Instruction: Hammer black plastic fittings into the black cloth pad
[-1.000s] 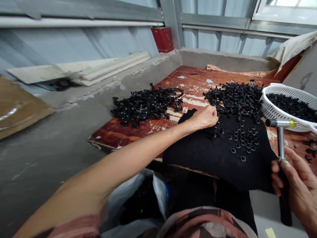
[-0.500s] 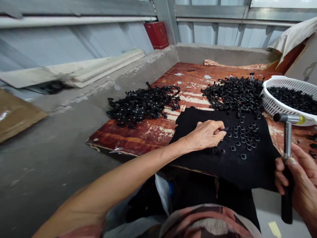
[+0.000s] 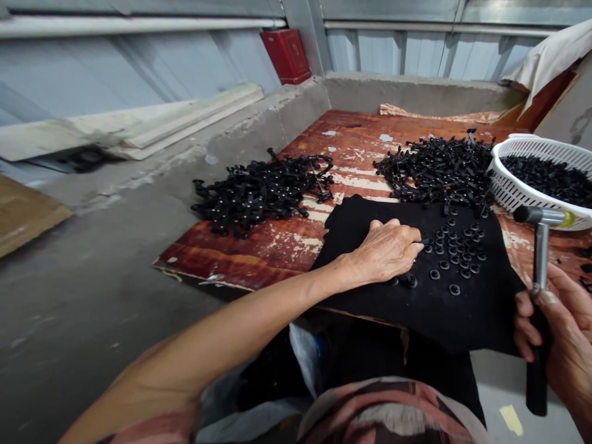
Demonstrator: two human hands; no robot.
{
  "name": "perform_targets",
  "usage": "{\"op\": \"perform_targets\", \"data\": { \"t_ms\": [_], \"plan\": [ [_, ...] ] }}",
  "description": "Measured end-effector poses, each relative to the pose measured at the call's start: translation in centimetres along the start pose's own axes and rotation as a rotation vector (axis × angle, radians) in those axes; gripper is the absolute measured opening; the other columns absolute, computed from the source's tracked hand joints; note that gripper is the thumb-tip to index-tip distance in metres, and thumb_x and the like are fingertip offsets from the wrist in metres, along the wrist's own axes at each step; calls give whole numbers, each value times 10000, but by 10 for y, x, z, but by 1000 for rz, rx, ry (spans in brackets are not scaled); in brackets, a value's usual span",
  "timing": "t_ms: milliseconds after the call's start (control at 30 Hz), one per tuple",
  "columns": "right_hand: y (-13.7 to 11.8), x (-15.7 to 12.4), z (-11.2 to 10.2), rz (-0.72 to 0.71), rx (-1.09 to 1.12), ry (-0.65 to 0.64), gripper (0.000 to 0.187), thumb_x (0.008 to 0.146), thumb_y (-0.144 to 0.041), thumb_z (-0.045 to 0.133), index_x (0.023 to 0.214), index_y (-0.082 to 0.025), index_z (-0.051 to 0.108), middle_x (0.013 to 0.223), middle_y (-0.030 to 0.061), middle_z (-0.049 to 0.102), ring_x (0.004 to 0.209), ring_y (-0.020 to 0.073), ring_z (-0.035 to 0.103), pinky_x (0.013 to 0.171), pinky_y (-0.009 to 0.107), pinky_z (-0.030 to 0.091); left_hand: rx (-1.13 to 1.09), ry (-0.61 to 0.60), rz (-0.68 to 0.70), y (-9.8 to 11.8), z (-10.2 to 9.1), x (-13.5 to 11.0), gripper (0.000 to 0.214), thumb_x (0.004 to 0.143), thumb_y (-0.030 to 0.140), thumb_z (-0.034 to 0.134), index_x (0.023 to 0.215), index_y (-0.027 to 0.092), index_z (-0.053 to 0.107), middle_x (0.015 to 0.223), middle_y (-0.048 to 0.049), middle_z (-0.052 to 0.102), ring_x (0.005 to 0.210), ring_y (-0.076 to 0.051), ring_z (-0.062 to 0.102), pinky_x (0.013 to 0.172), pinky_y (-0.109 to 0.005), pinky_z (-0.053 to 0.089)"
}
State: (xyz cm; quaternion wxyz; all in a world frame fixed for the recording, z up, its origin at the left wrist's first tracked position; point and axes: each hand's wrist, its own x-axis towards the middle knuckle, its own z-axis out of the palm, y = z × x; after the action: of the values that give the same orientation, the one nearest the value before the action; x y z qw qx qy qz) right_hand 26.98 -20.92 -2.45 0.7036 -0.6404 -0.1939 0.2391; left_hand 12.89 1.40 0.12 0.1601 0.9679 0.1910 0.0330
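Note:
My right hand (image 3: 562, 314) is wrapped around the black handle of a two-faced mallet (image 3: 540, 259), held upright off the table's right front corner. Its metal head has one black face and one yellow face. My left hand (image 3: 391, 250) is closed with fingers pinched over a black cloth (image 3: 361, 296). A small black part seems to be in the pinch, mostly hidden by the fingers. Several small round black pieces with raised rims (image 3: 456, 250) lie on the cloth just right of my left hand. One more round piece (image 3: 411, 280) sits beneath that hand, towards me.
A heap of black jointed parts (image 3: 261, 191) lies at the table's left, another heap of thin black parts (image 3: 437, 169) behind the cloth. At right stands a white slotted basket (image 3: 509, 185) of small black pieces. The worn red-brown table (image 3: 287, 246) meets a concrete ledge (image 3: 222, 148).
The view has shifted slightly. My left hand has turned a little, and the thin black piece that poked from its fingertips is now mostly hidden. My right hand still holds the mallet upright.

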Motion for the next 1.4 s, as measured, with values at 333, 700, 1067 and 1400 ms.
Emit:
{"op": "perform_targets", "data": {
  "t_ms": [333, 700, 1067, 1400],
  "plan": [
    [-4, -1, 1, 21, 10, 1, 435, 798, -331, 734, 1223, -326, 639, 684, -25, 576, 409, 104, 422, 288, 214, 384, 18, -28, -3, 3, -3, 2, 302, 957, 277, 358, 728, 173, 525, 780, -48, 653, 841, -211, 565, 720, -333, 319],
    [-1, -1, -1, 12, 13, 0, 430, 805, -300, 729, 1225, -312, 636, 694, -20, 590, 408, 102, 438, 293, 212, 395, 31, -35, 3, 3, -2, 3, 307, 952, 269, 358, 719, 170, 532, 755, -47, 639, 827, -212, 564, 722, -337, 334],
    [-5, -3, 3, 29, -272, -33, 604, 785, -462, 720, 1356, -322, 580, 709, -17, 596, 435, 111, 460, 319, 215, 407, 146, 8, 42, 2, 4, 4, 323, 939, 298, 370, 694, 176, 540, 690, -57, 603, 739, -205, 535, 655, -337, 288],
    [-10, -5, 3, -623, -859, -280, 532, 942, -268, 518, 1466, -349, 468, 1081, 76, 700, 811, 188, 670, 855, 397, 537, 129, 37, 12, 5, 4, 3, 328, 935, 290, 371, 684, 172, 545, 671, -60, 596, 730, -202, 523, 649, -351, 259]
  ]
}}
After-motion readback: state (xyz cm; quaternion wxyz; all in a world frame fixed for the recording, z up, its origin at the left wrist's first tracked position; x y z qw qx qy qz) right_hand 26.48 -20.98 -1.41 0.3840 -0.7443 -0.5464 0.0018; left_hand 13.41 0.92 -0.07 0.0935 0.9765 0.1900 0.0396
